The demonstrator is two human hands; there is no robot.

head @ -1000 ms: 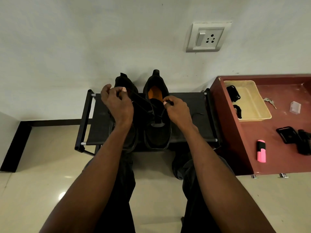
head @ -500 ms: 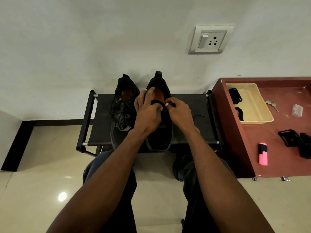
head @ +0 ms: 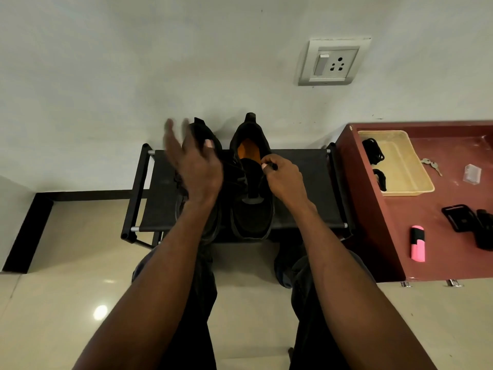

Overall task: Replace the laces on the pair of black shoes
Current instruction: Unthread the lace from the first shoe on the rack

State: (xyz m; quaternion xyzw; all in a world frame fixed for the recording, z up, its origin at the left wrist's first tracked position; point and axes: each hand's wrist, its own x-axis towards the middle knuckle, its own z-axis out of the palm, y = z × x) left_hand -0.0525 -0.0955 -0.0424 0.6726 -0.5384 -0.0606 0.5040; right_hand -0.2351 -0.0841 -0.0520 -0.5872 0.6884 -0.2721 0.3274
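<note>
- Both black shoes sit side by side on a low shoe rack [head: 301,182] against the wall, toes toward the person. The right shoe [head: 252,209] with the orange insole looks stripped of most of its lacing (hard to tell, it's all black on black); the left shoe [head: 202,145] is mostly hidden behind the left hand.
- Right hand [head: 285,180]: fingers [head: 268,165] curled and pinching a black lace [head: 273,166] right at the shoe's collar, beside the tongue. Only a short bit of it shows past the fingertips.
- Left hand [head: 197,166]: fingers spread and blurred, holding nothing, hovering above the left shoe, not clearly touching it.
- What could go wrong, I reckon:
  - That one-handed pinch is small. If the lace snags in an eyelet and gets tugged, it could slip out of the fingers, or the shoe could slide on the rack since nothing is steadying it.
  - The lace is the same colour as the shoe, so missing an eyelet is easy.
- Off to the right, a red desk [head: 426,236] carries a beige tray [head: 408,166] with dark bundles at its left edge, likely laces [head: 373,153], well apart from either hand. Also there: keys [head: 432,165] and a pink highlighter [head: 417,244].
</note>
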